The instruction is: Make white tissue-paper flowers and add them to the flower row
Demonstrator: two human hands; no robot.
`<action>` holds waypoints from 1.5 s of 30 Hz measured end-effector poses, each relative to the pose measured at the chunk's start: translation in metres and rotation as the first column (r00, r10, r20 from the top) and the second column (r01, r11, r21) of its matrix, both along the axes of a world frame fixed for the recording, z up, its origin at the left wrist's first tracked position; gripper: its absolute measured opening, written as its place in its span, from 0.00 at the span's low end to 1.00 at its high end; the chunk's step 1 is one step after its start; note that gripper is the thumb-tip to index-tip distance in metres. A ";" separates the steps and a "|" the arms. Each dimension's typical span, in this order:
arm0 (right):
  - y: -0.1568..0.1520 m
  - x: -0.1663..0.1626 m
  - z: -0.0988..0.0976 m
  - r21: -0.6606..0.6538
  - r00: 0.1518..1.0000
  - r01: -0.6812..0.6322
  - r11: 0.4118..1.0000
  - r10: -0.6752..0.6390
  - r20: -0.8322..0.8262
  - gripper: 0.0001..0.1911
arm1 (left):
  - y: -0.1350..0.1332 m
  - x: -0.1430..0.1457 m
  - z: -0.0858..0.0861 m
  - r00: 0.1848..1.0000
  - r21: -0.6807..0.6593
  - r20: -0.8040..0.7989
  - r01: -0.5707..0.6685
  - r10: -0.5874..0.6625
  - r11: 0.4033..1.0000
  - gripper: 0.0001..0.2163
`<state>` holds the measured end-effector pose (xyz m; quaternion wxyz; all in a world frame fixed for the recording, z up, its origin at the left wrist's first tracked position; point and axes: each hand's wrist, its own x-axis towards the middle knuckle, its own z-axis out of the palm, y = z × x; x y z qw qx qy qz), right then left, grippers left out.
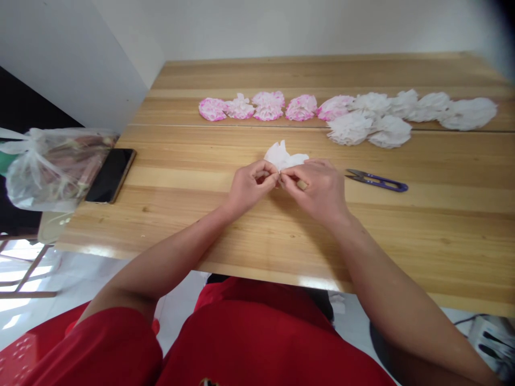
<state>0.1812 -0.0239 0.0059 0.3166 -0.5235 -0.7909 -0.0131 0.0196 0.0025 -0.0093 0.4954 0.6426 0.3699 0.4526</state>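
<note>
Both my hands meet over the middle of the wooden table [281, 236], pinching a small piece of white tissue paper [284, 155] that fans up behind the fingertips. My left hand [251, 185] is closed on its left side. My right hand [317, 187] is closed on its right side, and something tan shows by the thumb. Purple thread snips [378, 181] lie on the table just right of my right hand.
Several pink-edged paper flowers [257, 106] and several white paper flowers [402, 115] lie in a row at the back. A black phone [110, 175] sits at the left edge beside a clear plastic bag [52, 166]. My lap is in red.
</note>
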 end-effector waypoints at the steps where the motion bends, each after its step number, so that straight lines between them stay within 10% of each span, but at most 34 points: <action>1: 0.000 0.000 0.000 -0.003 1.000 0.001 1.000 -0.001 -0.013 0.10 | 0.000 0.000 0.000 1.000 -0.010 0.007 0.000 0.000 1.000 0.04; 45: -0.001 0.001 0.006 -0.007 0.999 0.010 1.000 -0.010 -0.034 0.10 | 0.001 0.000 0.000 0.999 -0.025 0.036 0.018 -0.017 1.000 0.04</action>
